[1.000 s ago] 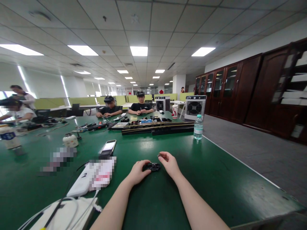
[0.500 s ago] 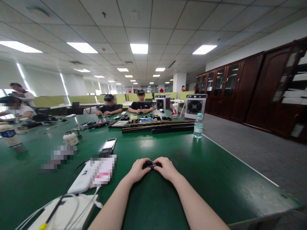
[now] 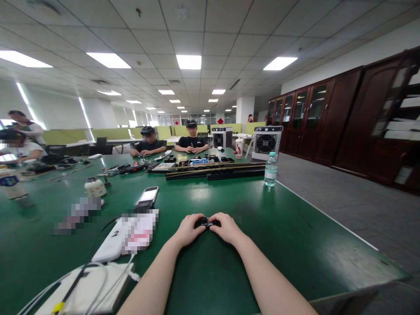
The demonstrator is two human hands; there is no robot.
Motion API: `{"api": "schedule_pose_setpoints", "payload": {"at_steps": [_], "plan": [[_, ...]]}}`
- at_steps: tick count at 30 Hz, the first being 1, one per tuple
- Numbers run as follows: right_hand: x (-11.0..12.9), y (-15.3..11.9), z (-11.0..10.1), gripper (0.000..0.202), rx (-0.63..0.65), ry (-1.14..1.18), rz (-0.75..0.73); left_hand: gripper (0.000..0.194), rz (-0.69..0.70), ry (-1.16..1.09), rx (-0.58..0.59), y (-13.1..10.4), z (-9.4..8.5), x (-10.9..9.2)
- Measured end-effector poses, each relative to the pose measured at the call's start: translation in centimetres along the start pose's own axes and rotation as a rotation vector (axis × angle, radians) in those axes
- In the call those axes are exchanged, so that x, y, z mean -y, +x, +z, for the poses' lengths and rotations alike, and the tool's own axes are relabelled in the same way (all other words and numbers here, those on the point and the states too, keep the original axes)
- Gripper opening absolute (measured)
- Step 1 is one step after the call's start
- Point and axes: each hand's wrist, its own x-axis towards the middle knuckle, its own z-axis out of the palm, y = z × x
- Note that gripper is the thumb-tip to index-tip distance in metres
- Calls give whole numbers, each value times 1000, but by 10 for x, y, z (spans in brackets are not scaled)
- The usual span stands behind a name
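A small, black, irregular, hard-looking part [image 3: 206, 223] is sitting between the bare left hand [image 3: 189, 230] and the bare right hand [image 3: 227, 229], whose fingers and thumbs are pinching its opposite ends, over a smooth, glossy green tabletop [image 3: 295, 232]. Beyond, a clear, greenish plastic bottle [image 3: 270, 170] is standing upright beside long, straight black bars [image 3: 229, 176].

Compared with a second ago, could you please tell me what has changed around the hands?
The right hand has moved left, onto the right end of the black part; the dark piece it pinched can no longer be made out. The left hand stays at the part's left end; water bottle and smartphone stay put.
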Motion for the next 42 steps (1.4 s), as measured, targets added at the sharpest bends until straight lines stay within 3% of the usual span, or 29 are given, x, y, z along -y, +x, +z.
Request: {"api": "schedule_pose_setpoints", "payload": {"at_steps": [10, 16, 27, 34, 42], "plan": [[-10, 4, 3, 39, -22, 208, 9, 42, -18, 7, -4, -1, -1, -1], [-9, 2, 2, 39, -9, 190, 6, 49, -46, -25, -10, 0, 0, 1], [-10, 3, 3, 37, -8, 167, -2, 37, -39, -7, 14, -1, -2, -2], [-9, 3, 2, 35, 2, 168, 10, 49, -36, -37, 8, -1, -2, 0], [-10, 3, 2, 36, 1, 197, 18, 36, -35, -18, 12, -1, -3, -2]]}}
